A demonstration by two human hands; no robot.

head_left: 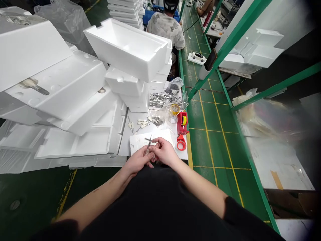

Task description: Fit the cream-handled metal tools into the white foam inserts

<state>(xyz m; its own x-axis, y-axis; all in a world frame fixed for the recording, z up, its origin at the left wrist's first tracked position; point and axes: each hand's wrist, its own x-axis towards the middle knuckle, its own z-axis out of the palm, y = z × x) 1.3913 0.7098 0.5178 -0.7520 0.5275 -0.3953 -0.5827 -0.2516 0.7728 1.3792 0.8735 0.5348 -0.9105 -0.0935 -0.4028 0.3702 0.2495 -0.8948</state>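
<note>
Close in front of my body, my two hands meet over a white foam piece (136, 142) on the table. My left hand (139, 159) is closed round a slim metal piece with a pointed end (149, 143), which sticks up between the hands. My right hand (164, 152) touches it from the other side, thumb and fingers pinched together; whatever lies between those fingertips is hidden. Just beyond lie several metal pieces with cream-coloured ends (144, 124) and a plastic bag of small metal parts (157, 120).
A clear tray of slim metal pieces (163, 99) stands farther back. Tape rolls (175, 109) and red tape dispensers (181, 143) line the right table edge. White foam boxes (130, 47) are stacked left. Right runs a green conveyor (208, 117) with a post; a person (165, 28) sits ahead.
</note>
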